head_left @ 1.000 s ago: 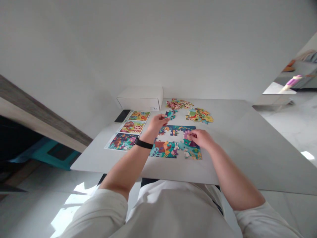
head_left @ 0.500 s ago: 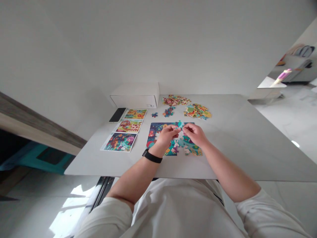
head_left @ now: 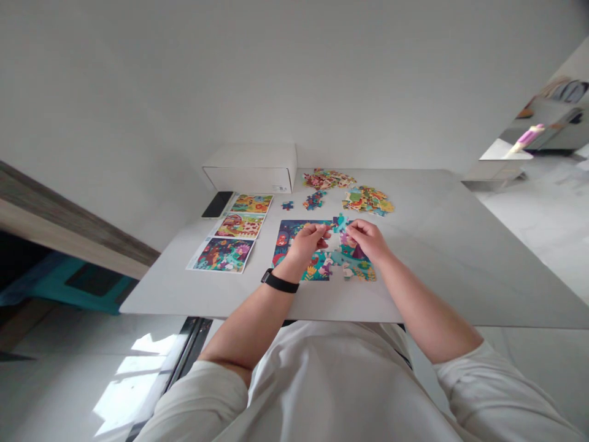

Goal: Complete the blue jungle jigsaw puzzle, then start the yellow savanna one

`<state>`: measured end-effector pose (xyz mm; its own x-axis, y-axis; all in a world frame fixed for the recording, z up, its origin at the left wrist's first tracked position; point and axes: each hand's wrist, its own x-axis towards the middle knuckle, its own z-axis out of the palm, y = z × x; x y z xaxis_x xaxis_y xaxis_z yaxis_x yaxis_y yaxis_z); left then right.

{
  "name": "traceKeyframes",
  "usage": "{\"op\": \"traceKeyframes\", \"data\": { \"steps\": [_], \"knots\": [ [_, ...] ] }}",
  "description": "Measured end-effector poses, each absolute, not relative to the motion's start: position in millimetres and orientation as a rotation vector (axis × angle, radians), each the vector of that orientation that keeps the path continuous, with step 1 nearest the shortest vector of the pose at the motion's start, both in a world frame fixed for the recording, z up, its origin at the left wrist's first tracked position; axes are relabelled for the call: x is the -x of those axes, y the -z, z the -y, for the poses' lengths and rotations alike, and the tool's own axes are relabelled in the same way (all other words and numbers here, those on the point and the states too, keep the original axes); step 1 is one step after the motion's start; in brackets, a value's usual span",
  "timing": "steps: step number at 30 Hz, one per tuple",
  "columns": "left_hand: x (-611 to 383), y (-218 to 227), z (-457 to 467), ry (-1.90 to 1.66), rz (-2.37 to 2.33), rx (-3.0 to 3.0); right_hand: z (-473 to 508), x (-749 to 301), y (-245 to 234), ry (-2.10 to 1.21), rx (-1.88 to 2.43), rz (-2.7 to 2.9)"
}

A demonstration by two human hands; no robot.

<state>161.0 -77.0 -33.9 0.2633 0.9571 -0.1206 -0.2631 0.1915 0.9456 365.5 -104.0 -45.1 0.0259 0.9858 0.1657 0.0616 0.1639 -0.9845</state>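
Over half-built cardboard jigsaw [head_left: 289, 236], left hand [head_left: 307, 240] and right hand [head_left: 365, 239], fingers closed, pinching knobby teal piece [head_left: 340, 223].

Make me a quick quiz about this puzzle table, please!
1. True or false: the black band is on the left wrist.
2. Pick one: what lies closest to the picture cards? A) a phone B) a mug C) scissors
3. Fill in the gap: the teal piece is between the left hand and the right hand, above the unfinished ____.

Key: 1. True. 2. A. 3. puzzle
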Motion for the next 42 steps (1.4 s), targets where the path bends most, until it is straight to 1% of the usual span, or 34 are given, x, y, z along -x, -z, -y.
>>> {"op": "traceKeyframes", "data": {
  "steps": [6,12,20,25,29,32,35,42],
  "knots": [
    [-155.5,31.3,72.2,-1.098,-0.930,-0.951,103.5,-366.9,45.6,-1.046,1.139,1.385],
    [-156.9,23.4,79.7,-1.086,-0.860,-1.051,106.8,-365.4,37.8,-0.987,1.256,1.577],
    [-156.3,32.7,73.5,-1.040,-0.919,-1.182,108.6,-364.8,34.9,-0.977,1.327,1.652],
    [-154.7,38.7,69.1,-1.031,-0.975,-1.343,108.2,-367.3,35.0,-1.043,1.377,1.721],
    [-155.5,42.3,68.0,-0.983,-1.030,-1.514,104.2,-370.0,40.3,-0.955,1.339,1.701],
    [-155.9,41.5,68.9,-0.926,-1.066,-1.631,101.3,-372.1,45.5,-0.971,1.300,1.678],
    [-156.0,39.2,70.1,-0.868,-1.136,-1.760,100.5,-372.8,48.0,-0.914,1.353,1.704],
    [-153.6,40.9,74.4,-0.895,-1.231,-2.074,98.9,-369.3,50.4,-0.736,1.513,1.726]
  ]
}}
